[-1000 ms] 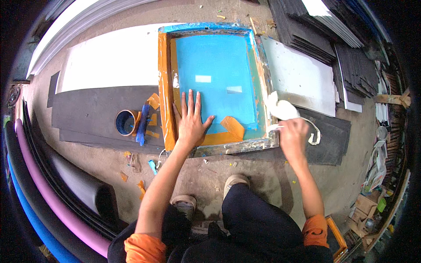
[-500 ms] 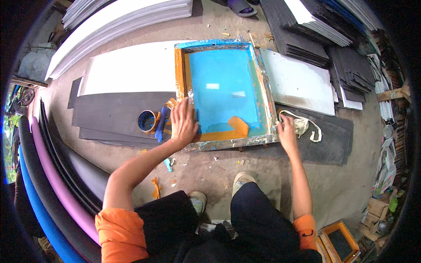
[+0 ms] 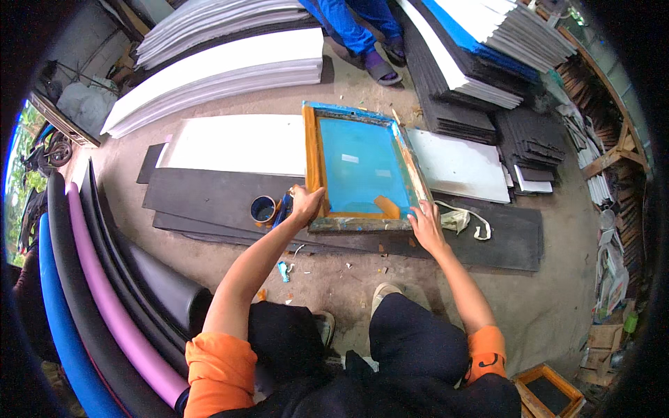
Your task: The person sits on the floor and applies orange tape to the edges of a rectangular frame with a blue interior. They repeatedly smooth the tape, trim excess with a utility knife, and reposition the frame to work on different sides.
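Note:
A screen printing frame (image 3: pixel 315 160) with a blue mesh lies across white and dark sheets in front of me, its near edge seemingly a little raised. My left hand (image 3: pixel 306 204) grips its left side near the front corner. Around the right side, by the other near corner, my right hand (image 3: pixel 426 226) is closed with the thumb on top. Brown tape covers the left bar, and a brown piece (image 3: pixel 387 207) sits at the mesh's near edge. Just left of my left hand are a cup with a dark inside (image 3: pixel 263 209) and a blue tool (image 3: pixel 282 210), partly hidden.
A pale cloth strip (image 3: pixel 456 220) lies right of my right hand. Stacked white sheets (image 3: pixel 230 73) and dark sheets (image 3: pixel 460 122) stand beyond. Coloured rolls (image 3: pixel 118 299) line the left. Another person's blue-trousered legs (image 3: pixel 352 31) are at the top. Scraps (image 3: pixel 283 270) litter the floor.
My view has shifted. My left hand has gone from lying flat by the frame's left bar to gripping it, and my right hand has closed on the right side. Another person's legs now show.

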Tool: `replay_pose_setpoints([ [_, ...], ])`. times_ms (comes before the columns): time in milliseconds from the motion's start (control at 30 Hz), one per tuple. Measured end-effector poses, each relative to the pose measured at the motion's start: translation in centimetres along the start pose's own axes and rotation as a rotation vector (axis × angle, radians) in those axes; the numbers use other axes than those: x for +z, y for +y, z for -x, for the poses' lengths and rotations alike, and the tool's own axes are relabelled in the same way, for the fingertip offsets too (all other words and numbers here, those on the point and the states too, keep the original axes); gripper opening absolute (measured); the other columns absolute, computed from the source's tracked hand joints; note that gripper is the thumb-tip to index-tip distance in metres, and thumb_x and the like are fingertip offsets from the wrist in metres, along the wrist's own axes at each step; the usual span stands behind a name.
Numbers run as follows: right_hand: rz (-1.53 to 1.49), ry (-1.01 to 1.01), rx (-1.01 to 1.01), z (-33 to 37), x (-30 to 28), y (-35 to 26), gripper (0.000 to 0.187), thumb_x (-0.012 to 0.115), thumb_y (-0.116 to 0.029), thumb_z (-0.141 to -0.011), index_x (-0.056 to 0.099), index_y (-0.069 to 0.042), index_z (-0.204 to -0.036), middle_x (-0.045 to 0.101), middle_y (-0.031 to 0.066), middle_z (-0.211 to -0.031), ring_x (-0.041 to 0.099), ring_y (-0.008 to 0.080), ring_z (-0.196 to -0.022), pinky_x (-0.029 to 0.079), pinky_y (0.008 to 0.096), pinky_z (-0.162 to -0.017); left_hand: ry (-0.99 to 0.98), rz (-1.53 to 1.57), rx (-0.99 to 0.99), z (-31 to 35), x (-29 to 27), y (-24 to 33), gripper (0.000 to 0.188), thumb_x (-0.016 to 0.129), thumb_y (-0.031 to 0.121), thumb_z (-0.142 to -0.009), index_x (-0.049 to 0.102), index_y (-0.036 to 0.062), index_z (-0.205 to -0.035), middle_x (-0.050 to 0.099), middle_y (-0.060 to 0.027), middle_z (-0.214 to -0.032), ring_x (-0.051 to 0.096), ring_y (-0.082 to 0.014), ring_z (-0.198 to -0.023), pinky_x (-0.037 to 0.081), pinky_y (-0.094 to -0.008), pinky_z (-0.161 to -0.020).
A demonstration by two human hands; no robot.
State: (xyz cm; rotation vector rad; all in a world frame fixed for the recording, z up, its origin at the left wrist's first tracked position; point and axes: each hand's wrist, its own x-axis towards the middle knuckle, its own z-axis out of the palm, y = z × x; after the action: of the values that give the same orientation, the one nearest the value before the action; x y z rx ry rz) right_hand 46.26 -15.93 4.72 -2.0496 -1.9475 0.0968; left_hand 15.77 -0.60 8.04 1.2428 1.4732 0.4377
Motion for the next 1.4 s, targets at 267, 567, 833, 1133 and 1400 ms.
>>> replay_pose_setpoints([
  [267, -0.147, -0.156, 0.143, -2.8, -6.6, 0.6, 0.041, 0.05, -0.037, -0.09, 0.06, -0.001, -0.106, 0.049, 0.0269, -0.114, 0.05, 0.0429, -0.103, 0.041, 0.0461, -0.09, 0.386, -0.129, 0.359, 7.7, 0.8, 8.9, 0.067, 0.078, 0.027, -0.067, 0.037, -0.0082, -0.107, 0.058, -0.0294, -0.096, 0.06, -0.0405, -0.092, 0.047, -0.0436, -0.081],
  [567, -0.636, -0.197, 0.415, -7.1, -13.8, -3.0, 0.055, 0.045, -0.048, -0.092, 0.052, -0.002, -0.119, 0.056, 0.0129, -0.112, 0.056, 0.0289, -0.095, 0.043, 0.0402, -0.085, 0.462, -0.335, 0.815, 15.1, -0.4, 12.8, 0.056, 0.075, 0.024, -0.071, 0.04, -0.0021, -0.107, 0.059, -0.0259, -0.094, 0.057, -0.0416, -0.089, 0.047, -0.0461, -0.073],
  [833, -1.859, 0.098, 0.38, -9.9, -18.6, -12.7, 0.076, 0.062, -0.056, -0.078, 0.039, -0.002, -0.126, 0.048, 0.0119, -0.119, 0.054, 0.0294, -0.103, 0.043, 0.0479, -0.093, 0.436, -0.747, 1.159, 16.6, -0.3, 12.1, 0.04, 0.065, 0.016, -0.077, 0.043, -0.0009, -0.105, 0.056, -0.0183, -0.092, 0.056, -0.0327, -0.091, 0.052, -0.0416, -0.07],
  [1133, -1.941, 0.268, 1.013, -9.1, -11.7, -8.0, 0.034, 0.069, -0.015, -0.079, 0.053, -0.007, -0.107, 0.053, 0.0124, -0.108, 0.054, 0.033, -0.101, 0.046, 0.0555, -0.088, 0.297, -1.117, 1.242, 13.9, -0.2, 9.8, 0.046, 0.064, 0.035, -0.079, 0.045, 0.0038, -0.106, 0.058, -0.011, -0.098, 0.057, -0.0253, -0.095, 0.054, -0.0342, -0.071],
  [1400, -1.921, 0.255, 0.94, -9.7, -10.7, -6.8, 0.038, 0.07, -0.013, -0.076, 0.051, -0.004, -0.108, 0.051, 0.0134, -0.109, 0.053, 0.0324, -0.102, 0.046, 0.0529, -0.09, 0.266, -1.174, 1.008, 14.3, -1.4, 10.4, 0.055, 0.063, 0.049, -0.079, 0.049, 0.004, -0.106, 0.065, -0.0147, -0.086, 0.065, -0.0307, -0.079, 0.052, -0.0408, -0.064],
])
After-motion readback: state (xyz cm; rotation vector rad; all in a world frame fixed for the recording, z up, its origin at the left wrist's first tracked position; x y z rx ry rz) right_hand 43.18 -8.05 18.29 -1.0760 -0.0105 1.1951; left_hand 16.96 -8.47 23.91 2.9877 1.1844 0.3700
